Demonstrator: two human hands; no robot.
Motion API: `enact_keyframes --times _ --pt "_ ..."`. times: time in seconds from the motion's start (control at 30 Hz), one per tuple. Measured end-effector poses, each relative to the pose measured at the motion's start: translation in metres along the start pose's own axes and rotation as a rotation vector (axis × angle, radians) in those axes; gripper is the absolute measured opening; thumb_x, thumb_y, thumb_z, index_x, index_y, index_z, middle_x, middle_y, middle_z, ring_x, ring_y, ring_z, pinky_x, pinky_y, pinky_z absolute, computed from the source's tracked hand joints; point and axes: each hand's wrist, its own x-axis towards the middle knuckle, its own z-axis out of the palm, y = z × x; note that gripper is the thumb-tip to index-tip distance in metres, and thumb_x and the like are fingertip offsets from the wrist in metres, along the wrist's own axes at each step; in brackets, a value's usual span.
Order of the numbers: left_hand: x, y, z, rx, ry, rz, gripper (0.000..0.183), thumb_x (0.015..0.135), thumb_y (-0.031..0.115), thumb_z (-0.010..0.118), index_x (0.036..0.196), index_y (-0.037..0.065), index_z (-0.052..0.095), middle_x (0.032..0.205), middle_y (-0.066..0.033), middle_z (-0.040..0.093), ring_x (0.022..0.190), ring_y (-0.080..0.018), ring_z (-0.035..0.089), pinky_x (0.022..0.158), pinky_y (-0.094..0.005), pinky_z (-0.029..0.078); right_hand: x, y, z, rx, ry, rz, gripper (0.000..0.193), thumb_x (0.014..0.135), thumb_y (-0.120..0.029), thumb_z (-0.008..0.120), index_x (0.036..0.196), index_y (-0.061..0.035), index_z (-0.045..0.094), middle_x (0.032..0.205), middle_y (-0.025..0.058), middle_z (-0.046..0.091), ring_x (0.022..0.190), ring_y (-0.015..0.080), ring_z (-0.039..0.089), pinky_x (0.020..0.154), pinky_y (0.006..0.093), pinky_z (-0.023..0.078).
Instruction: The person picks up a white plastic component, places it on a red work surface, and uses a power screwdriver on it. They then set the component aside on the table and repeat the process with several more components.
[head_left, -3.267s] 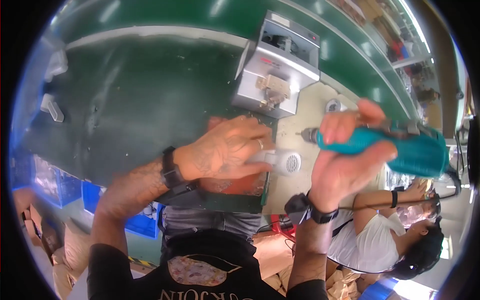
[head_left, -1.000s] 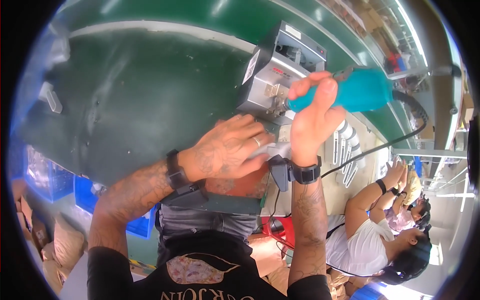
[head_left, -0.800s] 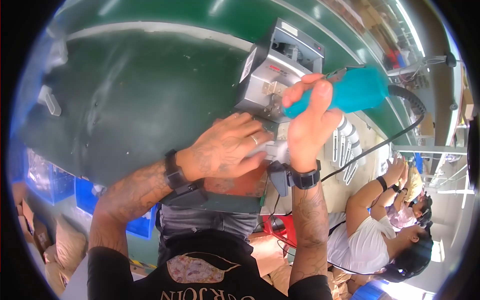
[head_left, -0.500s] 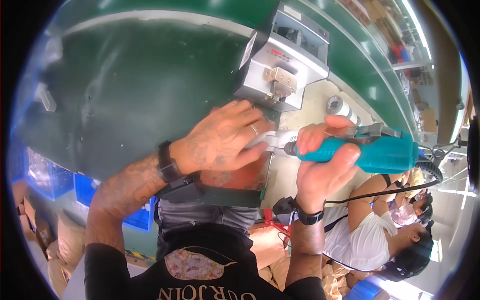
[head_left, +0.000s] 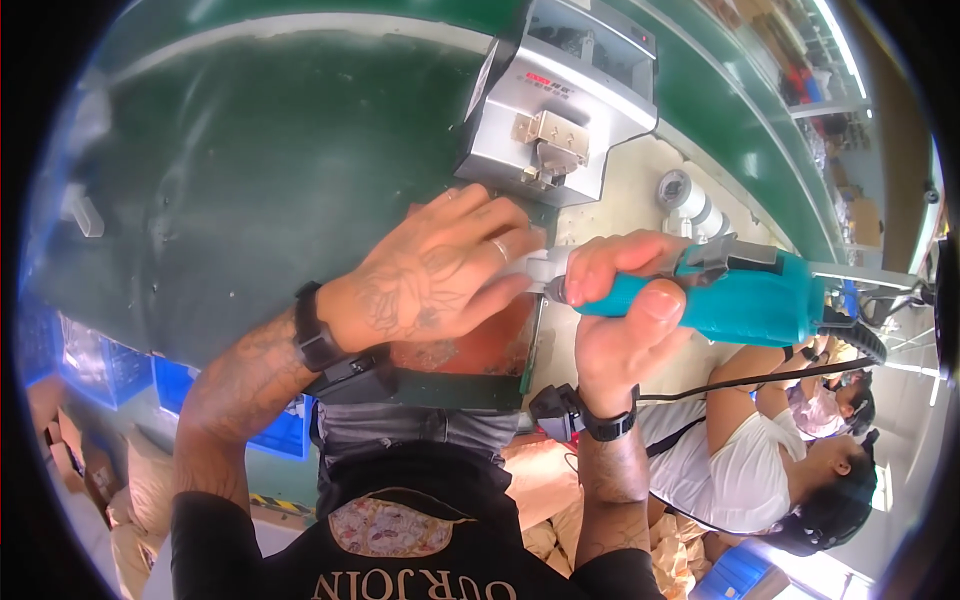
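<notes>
Two bare hands now meet at one white plastic piece (head_left: 545,268), which sits near the right edge of the green worktop (head_left: 250,180), beside the far right corner of the reddish pad (head_left: 460,350). A second ago the teal electric screwdriver (head_left: 745,295) was up at the brass-coloured fitting (head_left: 556,145) on the front of the silver machine (head_left: 575,90); it has since come back nearer the person, and its front end is right at the white piece, seemingly touching, though its bit is hidden. That suggests the tool is now in working position, with steadiness of the piece mattering most. The left hand (head_left: 430,275) stays put, its fingers curled closed around the piece, the tips partly out of sight. The right hand (head_left: 630,330) has its fingers wrapped round the screwdriver's front half, thumb along the near side. White cylinders (head_left: 690,200) lie farther right.
</notes>
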Motion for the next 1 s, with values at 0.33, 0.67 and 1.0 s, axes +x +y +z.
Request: enact_keyframes --times 0.33,0.67,1.0 --pt "0.008 0.001 -0.005 0.029 -0.040 0.038 0.034 0.083 0.018 0.070 0.112 0.002 0.062 0.115 -0.0089 0.059 0.096 -0.0267 0.055 0.083 -0.0375 0.046 0.001 0.000 -0.001 0.159 -0.026 -0.040 0.050 0.092 -0.050 0.065 0.096 -0.0025 0.049 0.071 0.0081 0.051 0.059 0.0201 0.051 0.054 0.0341 0.043" --pt "-0.054 0.018 -0.036 0.163 0.178 -0.074 0.032 0.083 0.010 0.076 0.112 0.005 0.067 0.107 -0.0122 0.067 0.090 -0.0285 0.068 0.080 -0.0373 0.055 -0.060 -0.045 -0.050 0.265 0.075 -0.241 0.072 0.085 -0.069 0.059 0.108 -0.0021 0.046 0.071 0.0095 0.055 0.060 0.0200 0.055 0.052 0.0305 0.045" --pt "0.001 0.022 -0.053 0.588 0.312 -0.283 0.032 0.086 0.014 0.071 0.115 0.005 0.064 0.108 -0.0175 0.062 0.101 -0.0370 0.059 0.088 -0.0455 0.047 -0.084 -0.050 -0.091 0.070 0.202 0.053 0.073 0.080 -0.064 0.071 0.107 0.0003 0.050 0.068 0.0061 0.053 0.057 0.0184 0.053 0.051 0.0300 0.042"
